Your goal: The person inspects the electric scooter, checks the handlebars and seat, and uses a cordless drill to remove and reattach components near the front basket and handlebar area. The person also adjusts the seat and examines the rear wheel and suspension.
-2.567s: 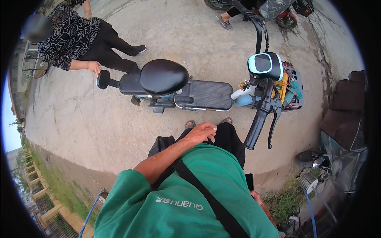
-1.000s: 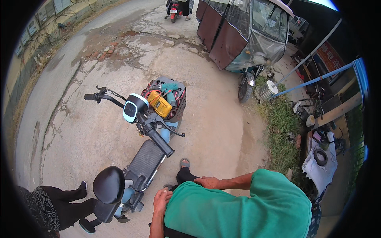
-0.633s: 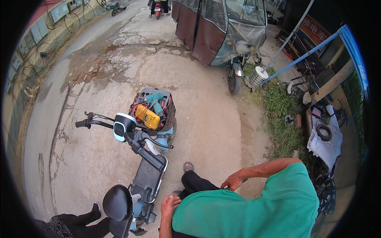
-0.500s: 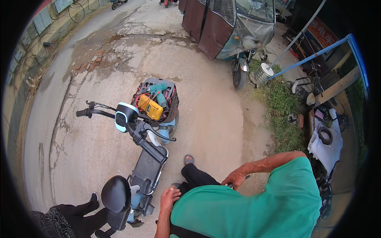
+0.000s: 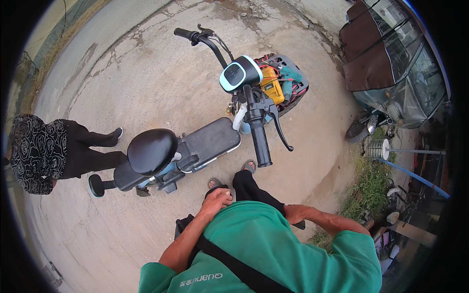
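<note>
Green shirt sleeves end above two bent bare arms, and both hands rest low against the person's own body, holding nothing. The left hand (image 5: pixel 218 198) is curled into a loose fist on the dark trousers, and the right hand (image 5: pixel 294 213) lies half closed at the hip. Just ahead stands the scooter (image 5: pixel 195 146), its near handlebar grip (image 5: pixel 260 142) close to the hands but not touched

I see the electric scooter (image 5: pixel 195 146) across the frame's middle, its front basket (image 5: pixel 286 83) toward the upper right. A bystander (image 5: pixel 49 151) stands at the left edge. My hands (image 5: pixel 219 198) sit below the scooter; a canopied tricycle (image 5: pixel 395 63) fills the upper right.
</note>
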Demonstrator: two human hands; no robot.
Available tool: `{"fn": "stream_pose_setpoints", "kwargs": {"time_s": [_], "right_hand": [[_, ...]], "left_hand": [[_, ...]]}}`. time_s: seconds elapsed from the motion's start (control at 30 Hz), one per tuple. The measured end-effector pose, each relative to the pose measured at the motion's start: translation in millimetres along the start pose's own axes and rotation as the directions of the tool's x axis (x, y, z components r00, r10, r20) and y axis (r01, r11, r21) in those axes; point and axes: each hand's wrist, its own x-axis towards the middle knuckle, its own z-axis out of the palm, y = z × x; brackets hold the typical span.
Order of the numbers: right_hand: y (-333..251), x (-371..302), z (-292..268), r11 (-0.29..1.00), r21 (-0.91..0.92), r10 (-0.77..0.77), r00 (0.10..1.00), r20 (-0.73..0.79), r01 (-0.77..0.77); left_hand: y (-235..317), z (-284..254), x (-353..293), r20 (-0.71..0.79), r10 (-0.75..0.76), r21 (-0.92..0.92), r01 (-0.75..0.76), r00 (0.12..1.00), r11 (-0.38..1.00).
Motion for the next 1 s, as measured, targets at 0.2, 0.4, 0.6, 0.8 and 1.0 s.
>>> {"fn": "stream_pose_setpoints", "kwargs": {"time_s": [0.2,0.4,0.6,0.8,1.0], "right_hand": [[-17.5,-59.3,-20.2,0.971,0.238,0.074,0.980,-0.186,-0.028],[-7.4,-54.1,-15.5,0.948,0.314,0.116,0.976,-0.186,-0.053],[20.3,-39.6,-3.5,0.938,0.347,0.115,0.921,-0.372,0.022],[29.7,-57.8,-74.3,0.869,0.428,0.071,0.795,-0.602,0.246],[-85.6,-65.3,-156.9,-0.066,0.701,-0.462,0.601,-0.652,0.710]], "left_hand": [[1.9,4.8,7.1,-0.004,0.017,-0.014,-0.017,1.000,1.000],[9.6,10.1,13.3,-0.030,-0.006,-0.064,0.004,1.000,0.998],[30.4,28.6,26.4,-0.035,-0.027,-0.064,0.025,0.999,0.998],[60.8,27.4,39.9,-0.142,-0.010,-0.045,0.004,0.990,0.999],[105.5,-11.7,48.2,-0.258,0.186,0.047,-0.180,0.948,0.982]]}}
